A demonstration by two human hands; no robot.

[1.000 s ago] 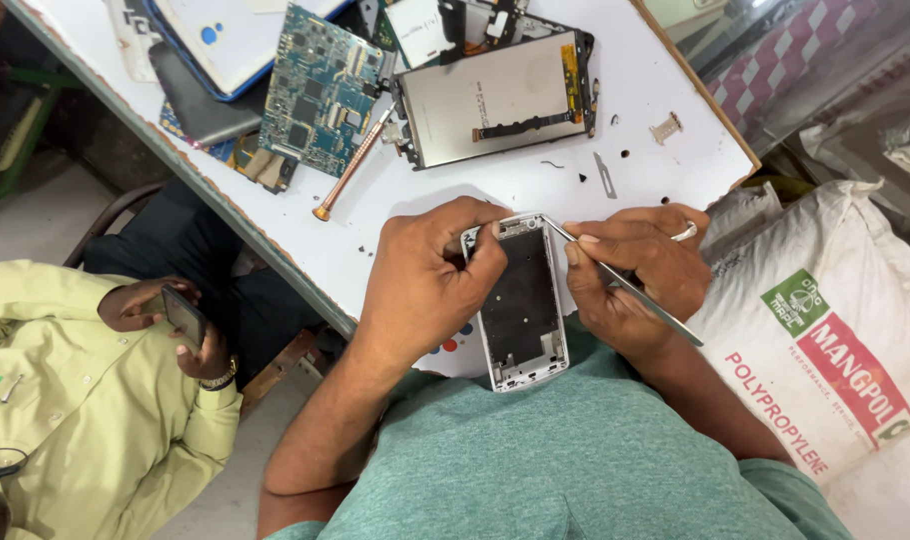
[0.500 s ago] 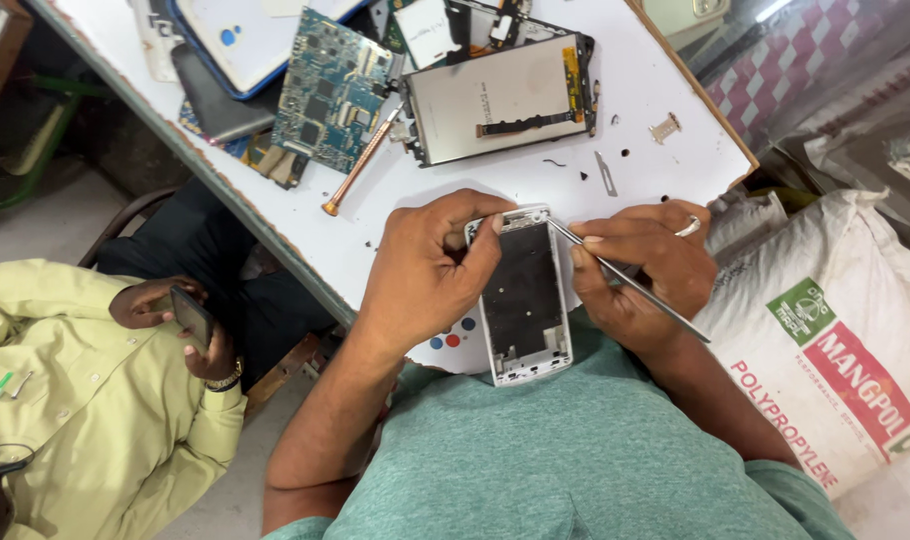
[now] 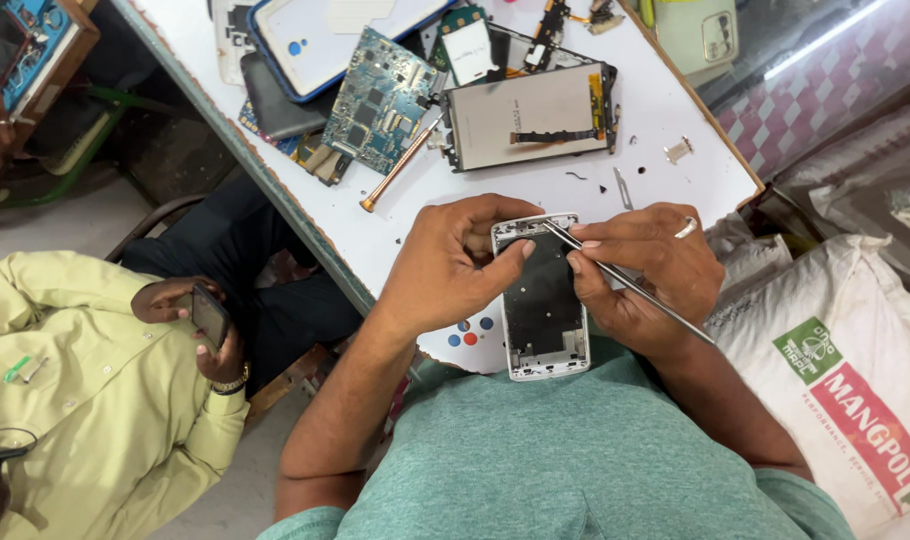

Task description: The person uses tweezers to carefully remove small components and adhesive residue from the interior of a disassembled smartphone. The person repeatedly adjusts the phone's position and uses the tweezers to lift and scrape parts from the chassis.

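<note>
Both hands work close against the person's chest, at the near edge of the white table. His left hand cups the stripped phone frame from its left side, fingers curled round the edge and the thumb pressed on the upper rim, which looks meant to keep the shell from twisting. His right hand, a ring on one finger, pinches a thin metal tool like a pen, its tip resting at the frame's top corner while the shaft slants away past the wrist; that low angle suits picking at something small. Beyond the frame, further up the table, lie a detached display panel, a blue circuit board and a copper-coloured screwdriver, all within reach, with tiny screws scattered near them. To the frame's left, below the table edge, a seated person in a pale yellow shirt holds a dark phone. A white woven sack sits to the frame's right.
</note>
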